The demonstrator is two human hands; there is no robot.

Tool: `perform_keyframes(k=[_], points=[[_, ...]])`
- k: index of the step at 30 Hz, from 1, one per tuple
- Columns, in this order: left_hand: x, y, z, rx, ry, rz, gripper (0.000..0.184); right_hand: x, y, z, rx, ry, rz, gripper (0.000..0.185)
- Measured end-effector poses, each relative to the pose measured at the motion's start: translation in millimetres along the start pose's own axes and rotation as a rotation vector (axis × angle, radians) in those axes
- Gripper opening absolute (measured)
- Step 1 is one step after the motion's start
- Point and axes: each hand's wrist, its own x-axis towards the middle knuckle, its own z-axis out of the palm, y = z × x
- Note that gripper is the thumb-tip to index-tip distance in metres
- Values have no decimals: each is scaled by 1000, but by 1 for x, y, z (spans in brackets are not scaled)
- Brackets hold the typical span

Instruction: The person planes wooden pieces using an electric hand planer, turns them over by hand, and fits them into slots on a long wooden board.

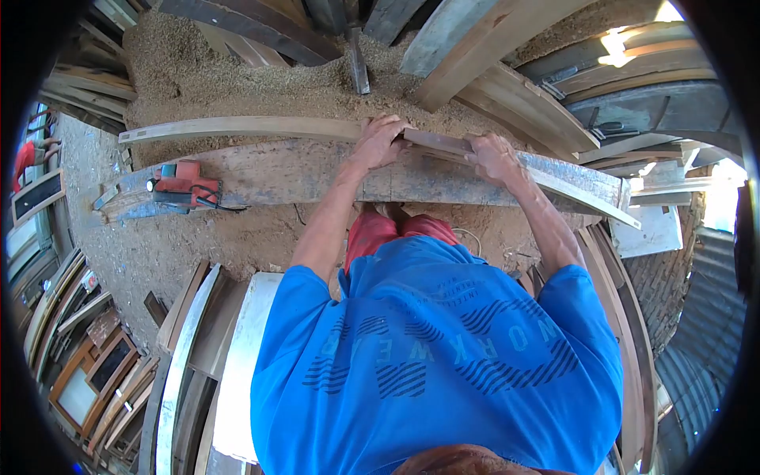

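Observation:
A long, narrow wooden strip (261, 127) with slots cut near its left end lies across the bench plank. Wrapped over it is my left hand (380, 144), fingers closed. My right hand (494, 160) is closed around a shorter brown piece of wood (439, 142) that rests along the strip between my two hands. Its far end is hidden under my right fingers. On the left part of the worn bench plank (293, 170) sits a red and black electric planer (186, 186), apart from both hands.
Sawdust (237, 83) covers the ground behind the bench. Timber beams (491, 47) lean at the back, and more boards (617, 317) stand at the right. Wooden frames (91, 380) are stacked at lower left. Part of another person in red (28, 162) shows at far left.

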Motion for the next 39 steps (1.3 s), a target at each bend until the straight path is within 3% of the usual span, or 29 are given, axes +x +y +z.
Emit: perform_keyframes(k=[6, 9, 29, 32, 35, 39], points=[[-1, 0, 6, 17, 86, 13, 35, -2, 2, 3, -64, 11, 5, 27], [0, 5, -1, 3, 8, -31, 34, 0, 4, 5, -77, -7, 3, 27], [-1, -1, 8, 42, 90, -8, 37, 4, 9, 12, -31, -5, 51, 30], [-3, -2, 8, 81, 78, -5, 41, 8, 10, 3, -17, -90, -14, 35], [-9, 6, -10, 157, 58, -37, 45, 7, 15, -15, 191, -131, -80, 46], [-21, -9, -15, 223, 59, -99, 50, -12, 39, -48, 220, -3, -16, 56]])
